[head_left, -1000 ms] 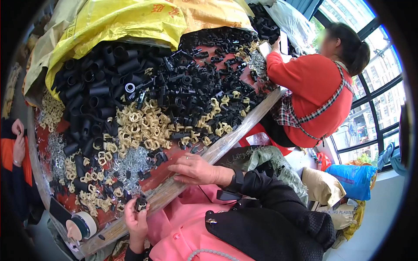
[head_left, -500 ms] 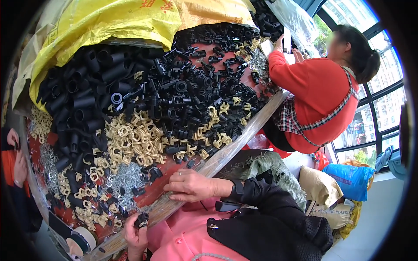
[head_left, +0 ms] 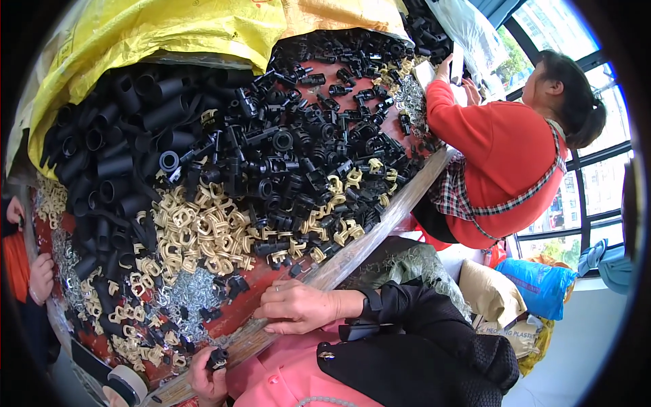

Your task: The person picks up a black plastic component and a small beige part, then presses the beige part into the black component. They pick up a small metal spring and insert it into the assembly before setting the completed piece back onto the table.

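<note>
At the table's near side, my left hand point(head_left: 205, 378) is closed around a small black plastic fitting point(head_left: 218, 358), held between thumb and fingers. My right hand point(head_left: 296, 308) lies on the wooden edge point(head_left: 397, 214) of the table, knuckles up, fingers loosely bent with small gaps; I see nothing in it, though its palm is hidden. Just beyond it are a few small black pieces point(head_left: 296, 269) on the red tabletop point(head_left: 252, 290). Small silvery metal parts point(head_left: 190, 293) lie heaped between my hands, with beige plastic clips point(head_left: 203, 227) piled behind them.
Black tubes point(head_left: 115, 166) and black fittings point(head_left: 291, 163) cover the table's middle, below a yellow sack point(head_left: 183, 30). A roll of tape point(head_left: 127, 384) sits at the near left corner. A red-sleeved co-worker point(head_left: 498, 163) works at right; another person's hand point(head_left: 41, 277) shows at left.
The whole view has shifted slightly. At the left edge, the other person's two hands have moved apart, one lower. My left hand still holds the black fitting; my right hand stays on the edge.
</note>
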{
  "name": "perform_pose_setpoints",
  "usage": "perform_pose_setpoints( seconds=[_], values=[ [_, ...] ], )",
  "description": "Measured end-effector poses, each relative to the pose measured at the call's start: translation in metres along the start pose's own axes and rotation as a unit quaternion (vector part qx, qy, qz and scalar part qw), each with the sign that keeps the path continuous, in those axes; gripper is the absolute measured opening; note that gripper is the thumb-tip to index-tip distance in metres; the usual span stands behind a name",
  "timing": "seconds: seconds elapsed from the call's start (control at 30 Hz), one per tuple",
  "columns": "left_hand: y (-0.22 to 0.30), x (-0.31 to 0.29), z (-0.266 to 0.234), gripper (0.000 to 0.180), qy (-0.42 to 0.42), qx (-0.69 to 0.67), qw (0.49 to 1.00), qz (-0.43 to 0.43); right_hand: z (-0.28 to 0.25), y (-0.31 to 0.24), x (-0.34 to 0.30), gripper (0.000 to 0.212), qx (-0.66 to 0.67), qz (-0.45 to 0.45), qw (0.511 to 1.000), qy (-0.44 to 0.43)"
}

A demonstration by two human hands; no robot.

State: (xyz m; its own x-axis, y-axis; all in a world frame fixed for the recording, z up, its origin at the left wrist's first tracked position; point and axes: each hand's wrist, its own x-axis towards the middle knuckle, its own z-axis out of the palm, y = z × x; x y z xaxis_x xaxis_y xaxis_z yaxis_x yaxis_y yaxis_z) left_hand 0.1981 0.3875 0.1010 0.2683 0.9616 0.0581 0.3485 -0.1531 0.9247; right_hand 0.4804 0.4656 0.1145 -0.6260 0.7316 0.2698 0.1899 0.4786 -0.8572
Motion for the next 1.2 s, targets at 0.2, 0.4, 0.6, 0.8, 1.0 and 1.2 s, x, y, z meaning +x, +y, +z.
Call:
perform_pose_setpoints(
  seconds=[0.2,0.4,0.6,0.8,1.0,1.2],
  values=[
    [0.001,0.003,0.001,0.031,0.004,0.02,1.0,0.008,0.001,0.003,-0.001,0.023,0.005,-0.011,1.0,0.009],
    [0.005,0.002,0.002,0.031,0.013,0.032,0.999,0.017,-0.001,-0.001,0.0,0.022,0.003,-0.01,1.0,0.009],
    [0.008,0.006,0.006,0.031,0.026,0.037,0.999,0.017,0.0,0.003,0.0,0.02,0.009,-0.012,1.0,0.011],
    [0.007,0.006,0.003,0.03,0.017,0.093,0.995,0.039,-0.001,0.0,0.001,0.019,0.002,0.001,1.0,0.002],
    [0.015,0.012,0.005,0.029,0.049,0.096,0.994,0.031,0.001,-0.003,0.002,0.019,-0.012,-0.009,1.0,0.005],
    [0.02,0.015,0.001,0.03,0.033,0.056,0.997,0.042,0.003,-0.011,0.007,0.019,-0.033,0.032,0.999,-0.003]
  ],
)
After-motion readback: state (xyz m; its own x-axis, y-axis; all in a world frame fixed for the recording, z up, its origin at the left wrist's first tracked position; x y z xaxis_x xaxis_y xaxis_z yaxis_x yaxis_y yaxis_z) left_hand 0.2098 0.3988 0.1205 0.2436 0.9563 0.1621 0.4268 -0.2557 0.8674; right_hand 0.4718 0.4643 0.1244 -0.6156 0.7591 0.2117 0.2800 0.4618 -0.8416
